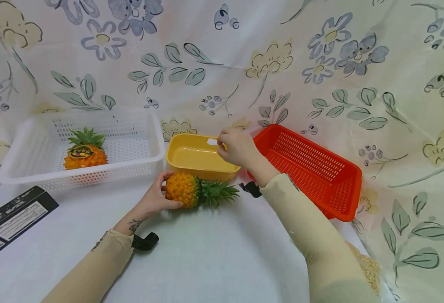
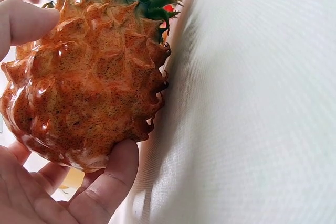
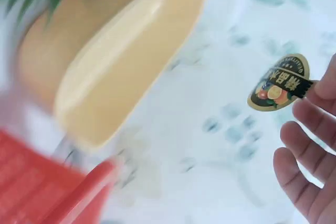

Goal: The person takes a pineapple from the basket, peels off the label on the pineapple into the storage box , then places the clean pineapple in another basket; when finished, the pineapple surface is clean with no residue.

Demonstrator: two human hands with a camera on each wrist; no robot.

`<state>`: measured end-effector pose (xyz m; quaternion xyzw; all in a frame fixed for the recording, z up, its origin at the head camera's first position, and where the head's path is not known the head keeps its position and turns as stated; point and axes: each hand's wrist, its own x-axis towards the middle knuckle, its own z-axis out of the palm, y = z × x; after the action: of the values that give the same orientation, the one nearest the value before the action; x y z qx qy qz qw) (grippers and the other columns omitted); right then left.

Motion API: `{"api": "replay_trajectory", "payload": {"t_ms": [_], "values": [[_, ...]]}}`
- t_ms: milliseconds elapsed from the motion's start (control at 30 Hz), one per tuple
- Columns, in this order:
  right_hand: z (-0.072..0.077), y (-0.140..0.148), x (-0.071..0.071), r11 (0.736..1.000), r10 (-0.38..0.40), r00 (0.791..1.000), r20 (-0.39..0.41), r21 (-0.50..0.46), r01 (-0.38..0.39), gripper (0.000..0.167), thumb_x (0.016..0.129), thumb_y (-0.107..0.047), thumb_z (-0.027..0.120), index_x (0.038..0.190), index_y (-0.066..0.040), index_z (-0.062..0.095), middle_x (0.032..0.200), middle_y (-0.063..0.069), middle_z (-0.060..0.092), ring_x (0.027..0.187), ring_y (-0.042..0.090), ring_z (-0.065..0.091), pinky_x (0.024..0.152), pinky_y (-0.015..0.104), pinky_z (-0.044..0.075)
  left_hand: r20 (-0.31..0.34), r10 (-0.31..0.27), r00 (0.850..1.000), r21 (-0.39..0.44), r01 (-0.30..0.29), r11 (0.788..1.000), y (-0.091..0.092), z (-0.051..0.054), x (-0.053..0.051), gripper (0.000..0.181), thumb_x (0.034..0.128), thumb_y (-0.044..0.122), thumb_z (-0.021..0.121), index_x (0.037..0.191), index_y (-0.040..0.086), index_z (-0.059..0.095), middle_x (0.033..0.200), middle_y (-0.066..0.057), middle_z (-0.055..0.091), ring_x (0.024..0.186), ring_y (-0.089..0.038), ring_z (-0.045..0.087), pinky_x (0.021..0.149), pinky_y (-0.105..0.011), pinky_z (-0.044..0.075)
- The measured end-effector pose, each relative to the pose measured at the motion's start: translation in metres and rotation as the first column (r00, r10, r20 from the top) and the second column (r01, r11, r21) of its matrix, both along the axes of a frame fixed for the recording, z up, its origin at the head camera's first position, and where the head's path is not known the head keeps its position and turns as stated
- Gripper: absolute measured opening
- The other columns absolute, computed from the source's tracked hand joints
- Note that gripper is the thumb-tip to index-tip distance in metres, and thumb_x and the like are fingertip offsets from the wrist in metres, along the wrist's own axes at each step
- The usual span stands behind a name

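Gripping one of two pineapples (image 1: 181, 192), the person's left hand (image 1: 155, 197) curls round its base; the fruit lies sideways just in front of a single yellow tub (image 1: 197, 159), its crown pointing right. The right hand (image 1: 239, 147), above the tub's right end, pinches one oval black-and-gold sticker (image 3: 280, 83) between thumb and finger, its other fingers loosely bent. The second pineapple (image 1: 90, 161), bearing one similar label (image 1: 81, 152), sits in the one white basket (image 1: 131, 171). One red basket (image 1: 345, 179) stands right of the tub.
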<state>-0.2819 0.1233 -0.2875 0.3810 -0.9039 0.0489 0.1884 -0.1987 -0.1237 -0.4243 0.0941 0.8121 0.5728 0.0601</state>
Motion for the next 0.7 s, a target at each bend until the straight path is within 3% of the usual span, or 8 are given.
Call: {"api": "replay_trajectory", "payload": {"t_ms": [133,233,433,700], "values": [[-0.012,0.011,-0.018,0.987,-0.123,0.992,0.018,0.105,0.121,0.011,0.083,-0.013,0.058,0.081,-0.01,0.069,0.08,0.003,0.06,0.066,0.019,0.052,0.052,0.028,0.045,0.009,0.005,1.0,-0.008,-0.005,1.0,0.0,-0.002,0.0,0.092,0.0662,0.013,0.08,0.139,0.01,0.024,0.139,-0.018,0.029,0.109,-0.034,0.039,0.087,-0.043,0.04],[-0.021,0.014,-0.025,0.971,-0.175,0.984,0.032,0.171,0.167,0.012,0.083,-0.013,0.058,0.076,-0.012,0.068,0.073,0.002,0.058,0.061,0.018,0.049,0.047,0.029,0.041,0.012,-0.003,1.0,-0.009,0.003,1.0,0.0,-0.003,0.0,0.092,0.0667,0.014,0.08,0.139,0.01,0.024,0.139,-0.018,0.029,0.11,-0.035,0.039,0.088,-0.044,0.04],[-0.033,0.012,-0.036,0.95,-0.213,0.977,0.025,0.238,0.201,0.015,0.084,-0.011,0.057,0.071,-0.014,0.065,0.07,0.002,0.058,0.057,0.019,0.048,0.047,0.033,0.043,0.007,-0.006,1.0,0.003,0.006,1.0,0.0,-0.001,0.002,0.092,0.0672,0.013,0.08,0.14,0.01,0.024,0.14,-0.018,0.029,0.111,-0.036,0.038,0.088,-0.046,0.04],[-0.033,0.004,-0.042,0.899,-0.294,0.952,0.086,0.364,0.244,0.012,0.086,-0.009,0.057,0.079,-0.014,0.066,0.073,0.0,0.064,0.061,0.021,0.056,0.054,0.037,0.049,0.01,-0.005,1.0,0.018,0.005,1.0,0.0,0.0,0.0,0.092,0.0668,0.012,0.08,0.139,0.011,0.024,0.141,-0.017,0.028,0.112,-0.036,0.038,0.089,-0.048,0.039]]}}
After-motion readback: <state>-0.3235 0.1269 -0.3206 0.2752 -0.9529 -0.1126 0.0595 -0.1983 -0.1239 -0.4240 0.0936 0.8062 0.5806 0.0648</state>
